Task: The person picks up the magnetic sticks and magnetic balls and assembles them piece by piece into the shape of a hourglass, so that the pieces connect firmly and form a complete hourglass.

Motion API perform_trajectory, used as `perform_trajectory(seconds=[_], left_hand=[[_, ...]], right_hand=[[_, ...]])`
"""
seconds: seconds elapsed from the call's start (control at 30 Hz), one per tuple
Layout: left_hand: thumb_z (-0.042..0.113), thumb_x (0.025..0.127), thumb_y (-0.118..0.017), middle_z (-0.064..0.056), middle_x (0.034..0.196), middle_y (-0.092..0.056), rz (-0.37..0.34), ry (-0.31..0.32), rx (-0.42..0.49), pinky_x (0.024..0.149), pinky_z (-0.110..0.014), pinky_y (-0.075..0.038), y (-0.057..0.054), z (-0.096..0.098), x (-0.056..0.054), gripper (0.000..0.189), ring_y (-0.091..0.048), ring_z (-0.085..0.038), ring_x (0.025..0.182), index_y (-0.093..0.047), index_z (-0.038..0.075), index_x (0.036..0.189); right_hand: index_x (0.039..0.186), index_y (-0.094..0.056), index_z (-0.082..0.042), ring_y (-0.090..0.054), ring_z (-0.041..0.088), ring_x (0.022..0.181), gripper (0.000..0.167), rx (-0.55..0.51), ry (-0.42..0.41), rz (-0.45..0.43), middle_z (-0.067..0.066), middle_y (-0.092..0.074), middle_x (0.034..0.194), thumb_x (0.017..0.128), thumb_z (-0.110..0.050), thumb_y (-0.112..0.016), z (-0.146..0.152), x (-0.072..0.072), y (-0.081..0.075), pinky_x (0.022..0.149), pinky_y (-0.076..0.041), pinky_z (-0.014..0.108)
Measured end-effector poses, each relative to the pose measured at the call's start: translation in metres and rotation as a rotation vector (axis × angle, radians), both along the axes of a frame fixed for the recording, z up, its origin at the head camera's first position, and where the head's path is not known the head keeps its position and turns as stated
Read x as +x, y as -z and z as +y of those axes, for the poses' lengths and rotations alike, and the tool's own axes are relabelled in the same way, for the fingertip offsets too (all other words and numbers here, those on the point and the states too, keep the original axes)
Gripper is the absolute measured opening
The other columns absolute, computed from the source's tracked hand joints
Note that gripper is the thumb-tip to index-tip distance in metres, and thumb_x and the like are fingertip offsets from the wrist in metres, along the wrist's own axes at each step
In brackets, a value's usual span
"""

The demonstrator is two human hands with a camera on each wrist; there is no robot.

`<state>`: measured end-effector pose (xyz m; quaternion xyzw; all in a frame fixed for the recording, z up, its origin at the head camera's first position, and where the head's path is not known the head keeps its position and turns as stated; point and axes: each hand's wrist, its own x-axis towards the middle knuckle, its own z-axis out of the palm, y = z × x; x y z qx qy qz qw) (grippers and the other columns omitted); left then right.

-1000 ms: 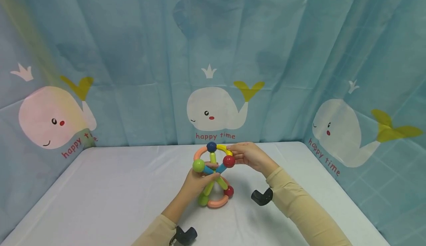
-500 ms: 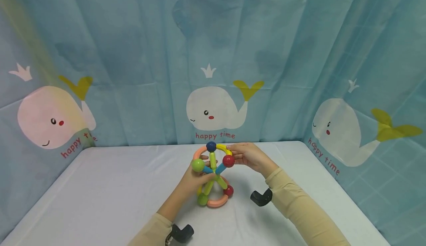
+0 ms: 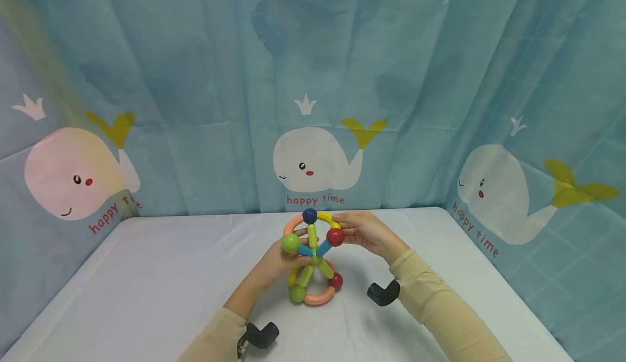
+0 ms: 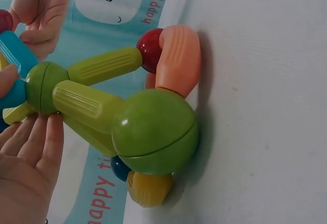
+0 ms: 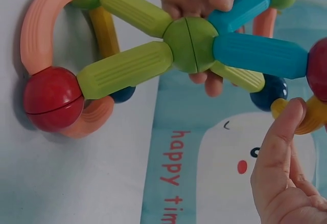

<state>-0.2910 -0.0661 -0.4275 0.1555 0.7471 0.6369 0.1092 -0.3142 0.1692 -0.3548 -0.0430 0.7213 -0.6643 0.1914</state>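
A magnetic ball-and-stick toy (image 3: 313,236) stands upright on the table, two rings of curved sticks joined through a central green ball (image 5: 191,45). Straight blue and lime sticks lead from that ball to the balls of both rings. My left hand (image 3: 276,263) is loosely around the toy's middle; in the left wrist view its fingers (image 4: 43,142) lie fairly straight below the central ball, and the thumb is by a blue stick. At the upper ring my right hand (image 3: 367,234) pinches the yellow curved stick (image 5: 311,116) beside the upper red ball (image 3: 335,237).
The lower ring, with its green ball (image 3: 297,293), red ball (image 3: 335,281) and orange curved stick (image 3: 320,298), sits on the white table (image 3: 161,286). A blue whale-print curtain (image 3: 210,161) hangs behind the table. Black wrist mounts (image 3: 383,293) stick out below both sleeves.
My left hand has loosened and drawn slightly left, uncovering the central green ball. My right hand stays at the yellow curved stick. The toy stands almost unmoved.
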Motion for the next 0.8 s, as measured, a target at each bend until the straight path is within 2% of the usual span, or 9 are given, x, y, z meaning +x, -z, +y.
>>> perform_trajectory(seconds=[0.2,0.37,0.6,0.8], left_hand=[[0.024,0.086,-0.078,-0.016,0.144,-0.056,-0.002,0.006,-0.011,0.112,-0.058,-0.039,-0.001,-0.001,0.000,0.078,-0.056,-0.034,0.131,-0.038,0.013,0.152],[0.019,0.087,-0.077,-0.018,0.148,-0.051,-0.029,0.065,0.032,0.115,-0.062,-0.033,0.002,-0.005,-0.006,0.083,-0.051,-0.036,0.136,-0.031,0.012,0.155],[0.014,0.088,-0.075,-0.020,0.150,-0.047,-0.043,0.173,0.073,0.115,-0.064,-0.031,0.008,-0.006,-0.014,0.093,-0.052,-0.036,0.134,-0.015,0.016,0.159],[0.013,0.086,-0.077,-0.022,0.145,-0.052,-0.023,0.176,0.041,0.113,-0.059,-0.038,0.007,-0.009,-0.016,0.095,-0.058,-0.033,0.128,-0.014,0.015,0.158]], right_hand=[[0.133,-0.055,0.004,-0.068,0.009,0.079,0.048,-0.002,0.014,-0.005,0.002,-0.067,0.094,0.099,-0.028,-0.060,0.002,0.002,0.000,0.080,-0.060,0.025],[0.137,-0.053,0.002,-0.070,0.014,0.094,0.051,0.001,0.069,0.015,0.007,-0.068,0.110,0.099,-0.031,-0.061,0.023,0.006,0.003,0.087,-0.059,0.028],[0.138,-0.048,0.007,-0.067,0.015,0.102,0.060,0.128,0.106,0.041,0.012,-0.065,0.123,0.097,-0.034,-0.063,0.091,0.017,0.015,0.095,-0.056,0.031],[0.136,-0.049,0.010,-0.065,0.020,0.110,0.059,0.216,0.130,-0.015,0.014,-0.063,0.127,0.097,-0.031,-0.064,0.149,0.023,0.035,0.093,-0.057,0.027]])
